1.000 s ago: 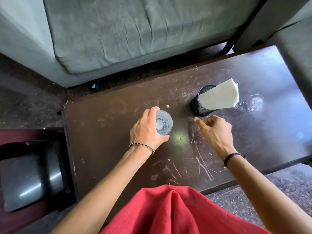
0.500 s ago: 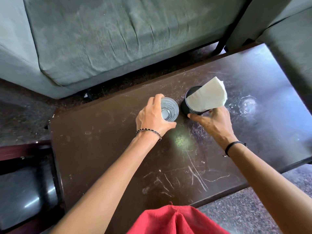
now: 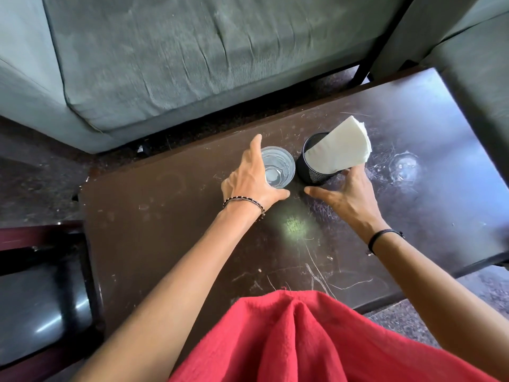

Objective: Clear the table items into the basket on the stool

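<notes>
Both hands on table [image 3: 165, 230] items — glass and mesh cup side by side.
Left hand [image 3: 253, 183] grips the glass [image 3: 276, 168]; right hand [image 3: 347, 197] is spread round the black mesh cup [image 3: 314, 172] of napkins [image 3: 338, 153] — thumb apart.

A grey-green fabric sofa [image 3: 192, 64] fills the view from ten to one o'clock, its seat cushion creased. Below its front edge a strip of dark floor [image 3: 41, 183] runs out toward nine o'clock. At two o'clock is a second upholstered seat [image 3: 468, 64] in the same cloth, with a black slanted bar [image 3: 360, 73] between the two. Red woven cloth [image 3: 303, 340] bunches at six o'clock, and speckled floor [image 3: 479, 290] shows at four o'clock.
</notes>
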